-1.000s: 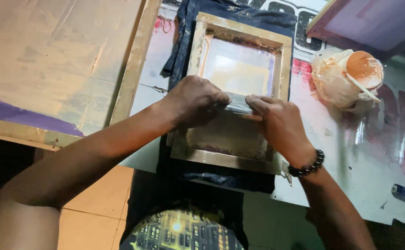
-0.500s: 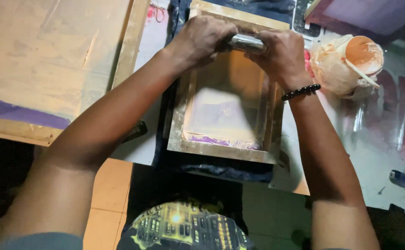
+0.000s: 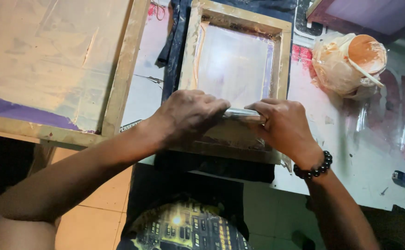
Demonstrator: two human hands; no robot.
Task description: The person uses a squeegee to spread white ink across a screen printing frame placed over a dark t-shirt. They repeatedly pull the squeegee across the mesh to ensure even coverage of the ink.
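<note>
Now both hands, the left hand (image 3: 188, 115) and right hand (image 3: 283, 127) clamped on the squeegee (image 3: 241, 112), have dragged it from the far rail back to the near end of the wooden screen frame (image 3: 283, 55), leaving the mesh beyond the grip wiped pale, so this stroke looks nearly finished.

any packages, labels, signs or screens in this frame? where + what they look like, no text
Printing screen: centre, wooden frame, pale mesh; left hand and right hand press a metal-edged squeegee on it.
Second screen: left, larger wooden frame, tan mesh with a purple band.
Third frame: top right corner, dark wood, purple mesh.
Plastic bag: right of centre screen, crumpled, clear, around an orange paint tub.
No labels or signs I can tell.
</note>
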